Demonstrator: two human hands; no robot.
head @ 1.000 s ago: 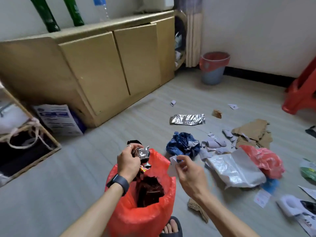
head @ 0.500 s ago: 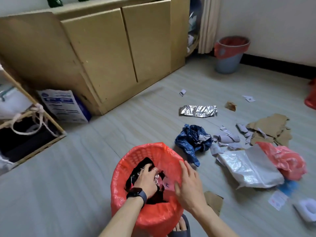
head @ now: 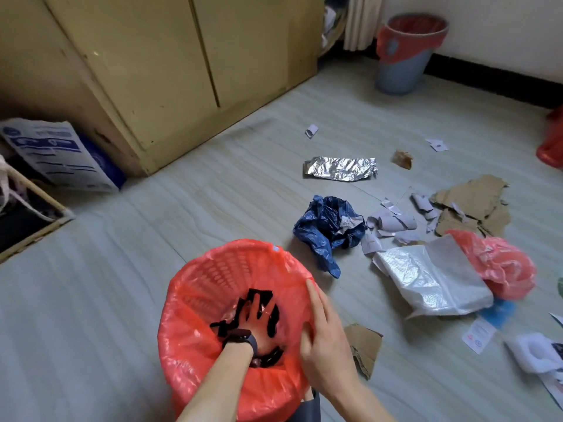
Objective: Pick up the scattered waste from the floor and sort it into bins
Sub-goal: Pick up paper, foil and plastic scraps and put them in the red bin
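A basket bin with a red liner [head: 231, 254] stands on the floor right in front of me. My left hand [head: 259, 324], with a dark wristband, is deep inside it, fingers spread flat on black wrappers [head: 256, 295]. My right hand [head: 323, 339] grips the bin's right rim, thumb inside. Scattered waste lies to the right: a silver foil sheet [head: 339, 168], a crumpled blue bag [head: 327, 226], paper scraps [head: 393, 222], torn cardboard [head: 475, 202], a white plastic bag [head: 432, 278] and a red plastic bag [head: 499, 266].
A second bin, blue with a red liner [head: 402, 65], stands by the far wall. A yellow cabinet [head: 152, 71] fills the back left, with a printed box [head: 58, 153] and a wooden crate [head: 30, 220] beside it. A cardboard piece [head: 364, 345] lies against the near bin.
My left hand went from holding wrappers above the bin to pushing down inside it with spread fingers. My right hand let go of a scrap and moved onto the rim.
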